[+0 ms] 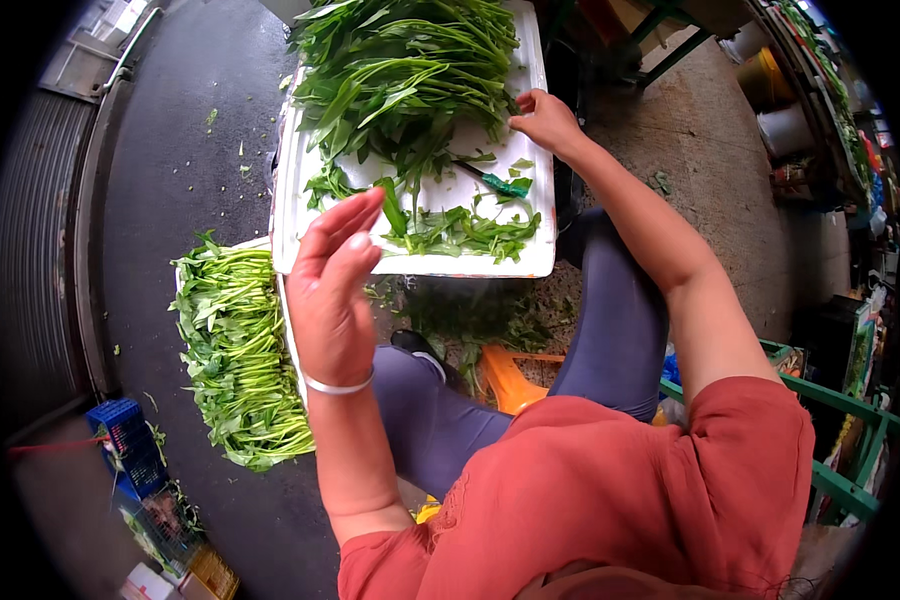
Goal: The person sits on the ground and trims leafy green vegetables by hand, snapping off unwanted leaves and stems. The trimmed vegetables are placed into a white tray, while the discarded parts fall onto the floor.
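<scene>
My left hand (337, 292) is raised near the front left corner of a white foam tray (495, 266), fingers apart and slightly blurred, holding nothing. My right hand (547, 120) is at the tray's right edge, close to the cut stem ends of a large heap of leafy greens (405, 82); thumb and fingers are apart with nothing seen between them. A knife with a green-wrapped handle (504, 184) lies on the tray below the heap, its blade partly under leaves. Loose trimmed leaves (465, 231) lie along the tray's near edge.
Left of the tray, a lower white container holds neatly stacked green bundles (247, 352). An orange plastic stool (514, 382) and fallen leaves are between my legs. Blue crates (124, 442) stand at lower left, a green metal frame (840, 397) at right, and buckets (784, 131) farther off.
</scene>
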The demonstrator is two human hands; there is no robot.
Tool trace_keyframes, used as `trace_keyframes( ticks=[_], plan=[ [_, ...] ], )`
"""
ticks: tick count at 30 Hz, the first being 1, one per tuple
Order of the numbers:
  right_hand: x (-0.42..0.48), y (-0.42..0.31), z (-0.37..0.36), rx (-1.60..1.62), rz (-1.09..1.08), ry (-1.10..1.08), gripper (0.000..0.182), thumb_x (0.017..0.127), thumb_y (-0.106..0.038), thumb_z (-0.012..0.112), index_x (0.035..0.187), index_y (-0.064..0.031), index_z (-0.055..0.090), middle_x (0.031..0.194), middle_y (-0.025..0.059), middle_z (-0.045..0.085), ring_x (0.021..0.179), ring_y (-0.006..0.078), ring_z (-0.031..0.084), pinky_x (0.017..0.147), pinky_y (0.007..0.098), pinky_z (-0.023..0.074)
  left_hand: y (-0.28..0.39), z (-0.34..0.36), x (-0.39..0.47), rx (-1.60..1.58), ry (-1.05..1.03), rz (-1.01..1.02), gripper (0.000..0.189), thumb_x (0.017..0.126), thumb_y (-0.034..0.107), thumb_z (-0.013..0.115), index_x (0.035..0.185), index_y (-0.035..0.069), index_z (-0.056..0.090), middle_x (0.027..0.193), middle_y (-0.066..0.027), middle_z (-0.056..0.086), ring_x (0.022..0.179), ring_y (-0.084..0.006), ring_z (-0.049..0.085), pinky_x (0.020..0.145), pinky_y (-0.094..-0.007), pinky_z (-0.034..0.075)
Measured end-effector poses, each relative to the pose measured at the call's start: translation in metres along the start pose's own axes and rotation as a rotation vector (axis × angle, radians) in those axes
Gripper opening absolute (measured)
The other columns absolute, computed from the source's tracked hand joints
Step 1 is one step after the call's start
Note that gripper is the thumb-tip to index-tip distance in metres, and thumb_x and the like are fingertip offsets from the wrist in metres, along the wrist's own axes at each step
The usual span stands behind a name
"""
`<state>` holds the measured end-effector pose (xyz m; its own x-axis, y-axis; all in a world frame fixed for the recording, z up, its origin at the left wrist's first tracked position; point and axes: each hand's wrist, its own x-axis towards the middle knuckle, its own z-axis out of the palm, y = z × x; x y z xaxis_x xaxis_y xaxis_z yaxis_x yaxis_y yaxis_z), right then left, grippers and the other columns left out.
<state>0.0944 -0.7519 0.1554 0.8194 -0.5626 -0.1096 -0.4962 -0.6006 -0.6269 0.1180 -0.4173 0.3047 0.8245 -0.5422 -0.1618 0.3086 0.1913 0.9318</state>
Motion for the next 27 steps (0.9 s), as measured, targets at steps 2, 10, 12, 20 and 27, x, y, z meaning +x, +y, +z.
trace_keyframes(
  ticks=[2,10,12,20,27],
  plan=[
    [0.021,0.014,0.017,0.043,0.091,0.038,0.078,0.058,-0.036,0.077,0.120,0.0014,0.047,0.111,0.0195,0.057,0.101,0.0288,0.057,0.086,0.0346,0.0452,-0.032,0.014,0.024,-0.003,-0.068,-0.120,0.039,0.084,0.015,0.052,0.120,0.001,0.046,0.121,-0.0142,0.053,0.112,-0.0225,0.051,0.088,-0.0335,0.040],
    [0.038,0.006,0.046,0.208,-0.029,-0.003,0.073,0.056,-0.037,0.077,0.114,0.0002,0.050,0.106,0.0184,0.060,0.100,0.0308,0.057,0.087,0.0350,0.0447,-0.147,0.003,0.092,0.077,0.106,-0.515,0.039,0.083,0.014,0.055,0.120,0.005,0.045,0.110,-0.0103,0.056,0.092,-0.0220,0.058,0.074,-0.0331,0.048],
    [0.023,-0.005,0.046,0.190,0.024,-0.083,0.067,0.059,-0.038,0.075,0.110,-0.0009,0.053,0.104,0.0179,0.061,0.098,0.0305,0.058,0.085,0.0359,0.0454,-0.148,0.005,0.099,-0.047,0.098,-0.476,0.039,0.084,0.013,0.055,0.120,0.003,0.044,0.109,-0.0109,0.056,0.093,-0.0233,0.058,0.075,-0.0339,0.049],
    [-0.039,-0.031,0.043,-0.036,0.005,-0.332,0.077,0.057,-0.057,0.073,0.102,0.0035,0.055,0.100,0.0193,0.061,0.091,0.0322,0.060,0.077,0.0384,0.0471,-0.160,0.014,0.128,-0.326,0.050,-0.366,0.019,0.084,0.017,0.057,0.099,0.006,0.053,0.102,-0.0062,0.058,0.095,-0.0256,0.056,0.082,-0.0404,0.046],
    [-0.003,-0.014,0.000,-0.010,0.135,-0.060,0.027,0.068,-0.026,0.059,0.087,-0.0089,0.066,0.089,0.0115,0.066,0.082,0.0287,0.062,0.075,0.0363,0.0487,-0.158,0.015,0.128,-0.229,0.216,-0.411,0.017,0.083,0.015,0.057,0.096,0.005,0.054,0.099,-0.0080,0.058,0.093,-0.0252,0.057,0.077,-0.0384,0.048]
  ],
)
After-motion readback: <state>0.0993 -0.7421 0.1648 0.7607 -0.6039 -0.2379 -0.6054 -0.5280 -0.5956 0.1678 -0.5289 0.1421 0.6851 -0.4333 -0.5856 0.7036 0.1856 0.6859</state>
